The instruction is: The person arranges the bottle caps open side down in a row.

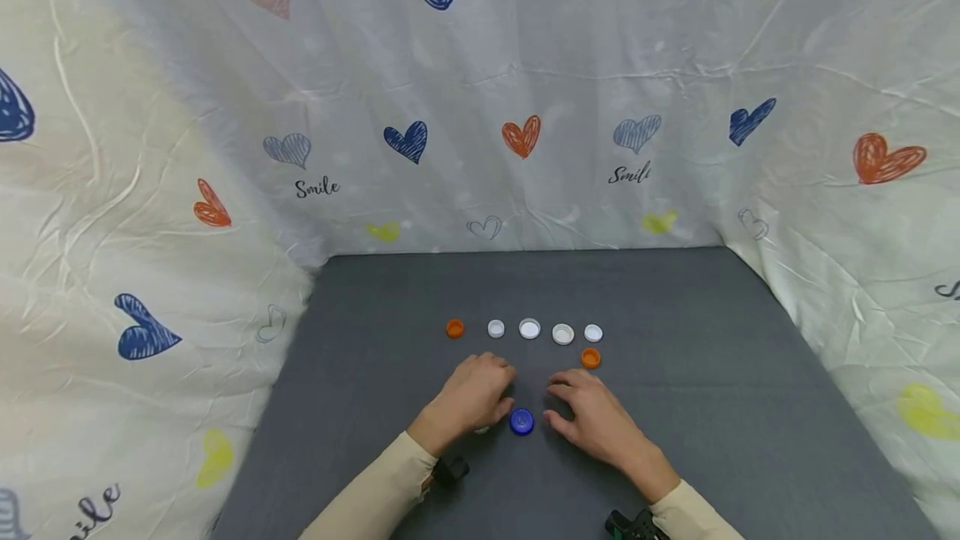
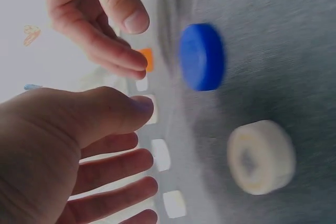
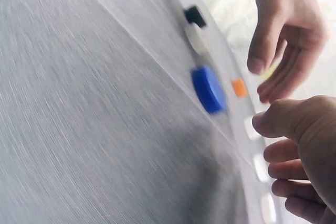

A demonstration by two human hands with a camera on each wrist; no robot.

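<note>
A blue bottle cap (image 1: 522, 421) lies on the grey cloth between the two hands. My left hand (image 1: 471, 390) is just left of it, fingers loosely bent and holding nothing. Partly hidden beneath that hand in the head view is an off-white cap (image 2: 262, 157), which shows whole in the left wrist view, near the blue one. On the other side, my right hand (image 1: 596, 419) hovers with thumb and fingers apart, nothing between them. Just beyond its fingertips sits an orange cap (image 1: 591, 357).
Farther back, a row holds another orange cap (image 1: 454, 328) and several white caps (image 1: 529, 328). Grey cloth (image 1: 375, 298) covers the table, and a heart-printed curtain (image 1: 480, 107) surrounds its back and sides. Black devices (image 1: 452, 471) are strapped at the wrists.
</note>
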